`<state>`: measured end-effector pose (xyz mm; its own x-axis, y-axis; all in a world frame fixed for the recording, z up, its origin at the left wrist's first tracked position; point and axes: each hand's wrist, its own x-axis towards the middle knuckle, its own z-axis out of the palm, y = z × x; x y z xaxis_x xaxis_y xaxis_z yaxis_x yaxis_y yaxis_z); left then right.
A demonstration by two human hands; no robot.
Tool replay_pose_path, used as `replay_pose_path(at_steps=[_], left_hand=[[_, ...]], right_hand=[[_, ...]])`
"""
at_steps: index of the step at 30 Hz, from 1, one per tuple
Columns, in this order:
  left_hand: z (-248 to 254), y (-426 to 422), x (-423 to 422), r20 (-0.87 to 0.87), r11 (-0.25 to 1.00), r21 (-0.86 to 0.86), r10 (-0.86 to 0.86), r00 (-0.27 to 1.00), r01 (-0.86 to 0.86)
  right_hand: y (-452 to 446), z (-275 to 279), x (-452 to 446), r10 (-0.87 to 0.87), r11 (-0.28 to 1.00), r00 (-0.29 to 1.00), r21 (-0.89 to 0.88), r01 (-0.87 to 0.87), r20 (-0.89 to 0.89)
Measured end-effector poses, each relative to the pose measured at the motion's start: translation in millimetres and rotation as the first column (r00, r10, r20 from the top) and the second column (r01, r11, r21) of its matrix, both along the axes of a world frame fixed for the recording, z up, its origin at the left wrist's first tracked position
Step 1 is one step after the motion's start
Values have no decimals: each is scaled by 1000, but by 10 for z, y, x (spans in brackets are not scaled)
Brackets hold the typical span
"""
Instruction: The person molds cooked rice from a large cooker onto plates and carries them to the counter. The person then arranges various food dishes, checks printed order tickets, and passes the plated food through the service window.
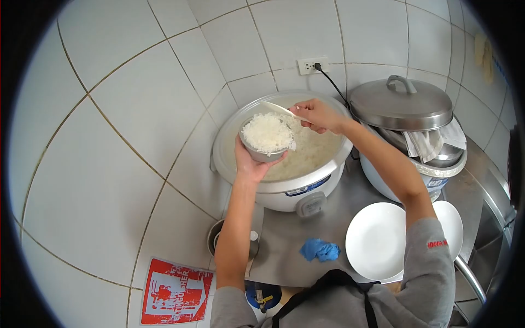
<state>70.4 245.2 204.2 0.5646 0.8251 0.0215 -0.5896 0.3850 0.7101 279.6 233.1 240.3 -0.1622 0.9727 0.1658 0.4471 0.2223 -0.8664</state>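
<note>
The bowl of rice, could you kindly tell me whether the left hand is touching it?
Touching: the head view plainly shows the left hand supporting the bowl from below, against its outer wall.

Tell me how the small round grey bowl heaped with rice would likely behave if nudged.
The small round grey bowl probably feels heavy for its size, being filled past its rim. The loose, grainy white rice mounds high, so a tilt would likely spill some. Cupped in the bare left hand, the bowl might tip if jolted.

White-tiled walls (109,180) — steel counter (284,232)
</note>
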Motion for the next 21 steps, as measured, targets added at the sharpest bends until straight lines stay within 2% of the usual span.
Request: replay_pose_path(at_steps=[1, 2, 3, 4, 7, 8, 9, 10, 12, 14, 15, 16, 19, 21], left_hand=[[-5, 4, 4, -7, 1000, 10, -14, 1000, 14], [-18, 21, 12, -10, 999, 20, -28, 1000, 28], [-47, 35, 12, -16, 999, 28, -41, 999, 41], [-65, 78, 3, -28, 1000, 9, -15, 1000, 15], [-107, 130, -27, -42, 993, -30, 112, 993, -114], [-84, 137, -2, -27, 983, -16, 184, 982, -185], [-90, 115, -1, -13, 967, -14, 256, 967, -256], [-85, 112, 2, 17, 952, -10, 306, 952, -306], [-82, 98, 23, 77, 916, -8, 400, 913, -400], [-113, 73, 159, 84, 893, 10, 448, 890, -450], [-143, 50, 215, 83, 880, 16, 472, 878, -474], [-175, 52, 237, 95, 888, 29, 455, 885, -460], [-221, 27, 286, 109, 908, 28, 413, 904, -419], [-221, -41, 257, 77, 918, -28, 397, 915, -396]], right_hand=[[25, 28, 17, 28, 988, 994, -150, -44, -107], [78, -50, 2, 50, 994, 998, 90, -54, 47], [167, -216, -40, 35, 943, 979, 317, -99, 200], [195, -274, -72, -17, 837, 939, 518, -174, 343], [153, -313, -58, 75, 809, 947, 537, -240, 312], [103, -282, 1, 55, 942, 991, 322, -93, 125], [-120, -173, 28, -14, 999, 998, 47, 17, -55], [-263, -115, 51, -129, 967, 972, -241, 80, -196], [-300, -374, 22, -173, 911, 889, -412, -19, -423], [-407, -516, -84, -153, 964, 911, -259, 53, -383], [-448, -523, -257, -136, 990, 967, -4, 138, -214], [-461, -517, -385, -160, 951, 986, 262, 164, -36], [-409, -566, -495, -137, 811, 990, 579, 86, 46], [-344, -374, -351, -98, 904, 984, 427, 26, 147]])
